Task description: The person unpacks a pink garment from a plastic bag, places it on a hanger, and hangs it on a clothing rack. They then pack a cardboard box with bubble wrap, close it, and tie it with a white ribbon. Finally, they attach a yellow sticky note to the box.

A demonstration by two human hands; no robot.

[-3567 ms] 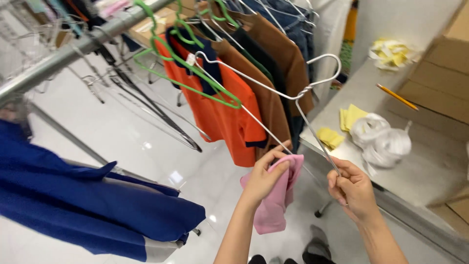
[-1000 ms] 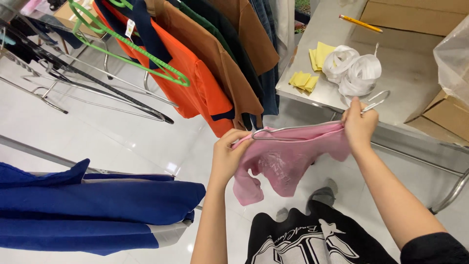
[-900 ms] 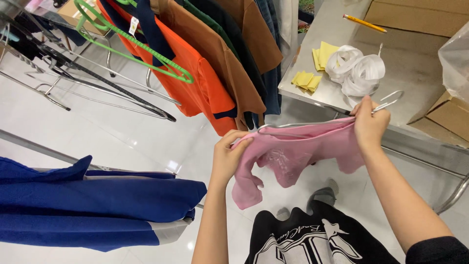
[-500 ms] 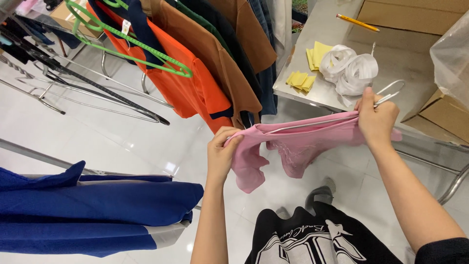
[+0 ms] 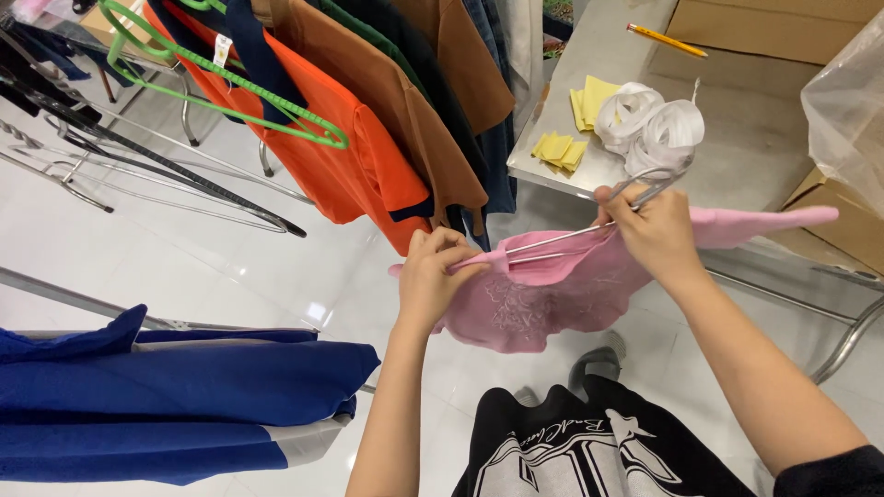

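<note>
A small pink garment [image 5: 552, 299] hangs stretched over a thin wire hanger [image 5: 562, 241] held level in front of me. My left hand [image 5: 433, 276] pinches the garment's left end over the hanger's tip. My right hand [image 5: 649, 230] grips the hanger near its hook together with the cloth, and a pink sleeve [image 5: 783, 224] sticks out to the right of it.
Orange, brown and dark shirts [image 5: 387, 138] hang on a rack behind, with a green hanger [image 5: 230, 83]. A grey metal table [image 5: 737, 120] at right bears yellow notes, white tape rolls [image 5: 649, 129], a pencil and cardboard boxes. Blue clothes [image 5: 175, 396] lie lower left.
The pink garment has been pulled further along the hanger and spread out. My right hand has moved right and up with the hook end; the left hand stays at the left tip.
</note>
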